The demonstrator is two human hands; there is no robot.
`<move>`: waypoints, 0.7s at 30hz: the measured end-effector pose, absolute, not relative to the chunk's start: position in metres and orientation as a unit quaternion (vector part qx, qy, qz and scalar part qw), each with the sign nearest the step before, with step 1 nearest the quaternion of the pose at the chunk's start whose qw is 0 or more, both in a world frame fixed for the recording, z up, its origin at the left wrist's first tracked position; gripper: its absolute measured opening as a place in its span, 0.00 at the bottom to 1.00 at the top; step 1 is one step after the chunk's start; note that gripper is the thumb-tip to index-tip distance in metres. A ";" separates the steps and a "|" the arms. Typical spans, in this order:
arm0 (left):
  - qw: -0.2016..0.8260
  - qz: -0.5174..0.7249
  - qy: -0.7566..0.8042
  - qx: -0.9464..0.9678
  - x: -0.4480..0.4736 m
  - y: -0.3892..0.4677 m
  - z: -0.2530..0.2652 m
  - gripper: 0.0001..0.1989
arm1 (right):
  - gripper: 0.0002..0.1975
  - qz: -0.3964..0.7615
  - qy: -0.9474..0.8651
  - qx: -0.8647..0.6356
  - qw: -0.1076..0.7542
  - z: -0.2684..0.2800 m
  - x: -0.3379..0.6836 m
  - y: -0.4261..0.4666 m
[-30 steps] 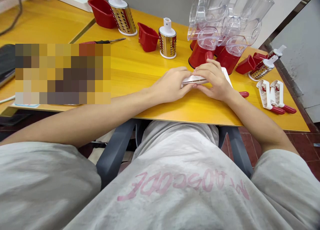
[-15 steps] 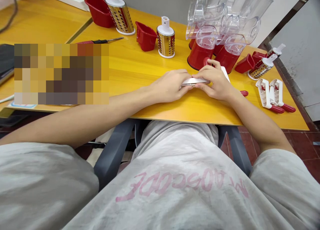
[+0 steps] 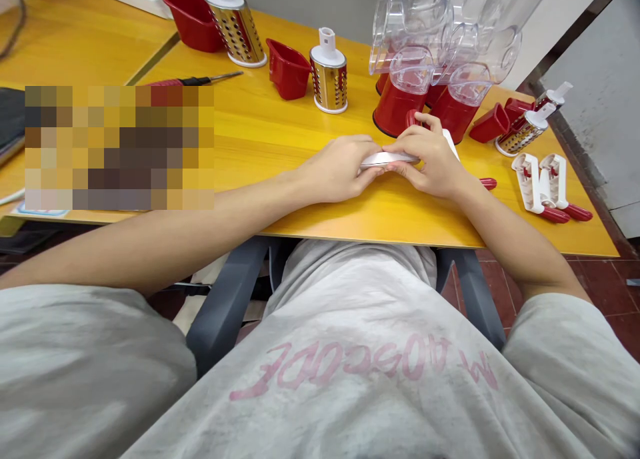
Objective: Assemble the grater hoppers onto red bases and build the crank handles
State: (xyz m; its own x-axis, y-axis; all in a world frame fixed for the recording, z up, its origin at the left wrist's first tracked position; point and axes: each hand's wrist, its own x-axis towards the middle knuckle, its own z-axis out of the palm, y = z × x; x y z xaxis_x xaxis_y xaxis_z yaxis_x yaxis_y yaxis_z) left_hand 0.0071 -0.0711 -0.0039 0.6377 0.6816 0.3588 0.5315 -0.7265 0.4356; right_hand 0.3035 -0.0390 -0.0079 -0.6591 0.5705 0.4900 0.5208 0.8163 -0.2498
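A slim white plastic piece (image 3: 385, 158) is held level between both hands, just above the table's front part. My left hand (image 3: 345, 168) closes on its left end, thumb below and fingers over the top. My right hand (image 3: 425, 156) pinches the other end the same way. A red grip (image 3: 411, 118) shows behind the right fingers; whether it belongs to the held piece I cannot tell. Behind the right hand, a white part (image 3: 451, 143) and a red handle end (image 3: 489, 183) are partly hidden by the hand and wrist.
Red-based housings with clear plastic tops (image 3: 400, 102) stand behind the hands. Perforated metal drums (image 3: 329, 82) and red hoppers (image 3: 289, 69) line the back. White parts with red handles (image 3: 530, 186) lie right. A screwdriver (image 3: 195, 81) lies left, beside a blurred patch.
The view has shifted slightly, and the held white piece shows a little more of its face. Both hands keep their grip in nearly the same place.
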 end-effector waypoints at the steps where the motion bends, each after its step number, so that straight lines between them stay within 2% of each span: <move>1: 0.150 0.261 0.340 0.891 0.008 -0.071 -0.004 0.15 | 0.40 0.042 -0.911 -0.298 0.282 -0.007 0.304 -0.039; 9: 0.195 0.295 0.330 0.875 0.002 -0.067 0.007 0.10 | 0.40 0.014 -0.915 -0.276 0.293 0.004 0.308 -0.043; 13: 0.364 0.318 0.333 0.809 -0.006 -0.063 0.012 0.16 | 0.43 -0.006 -0.894 -0.259 0.367 0.017 0.318 -0.042; 16: 0.506 0.328 0.312 0.735 -0.010 -0.060 0.013 0.24 | 0.52 -0.012 -0.888 -0.266 0.374 0.020 0.325 -0.041; 18: 0.554 0.323 0.301 0.706 -0.009 -0.059 0.012 0.26 | 0.55 0.005 -0.890 -0.284 0.356 0.017 0.326 -0.041; 21: 0.571 0.315 0.299 0.696 -0.008 -0.057 0.009 0.28 | 0.51 0.042 -0.888 -0.303 0.343 0.011 0.321 -0.044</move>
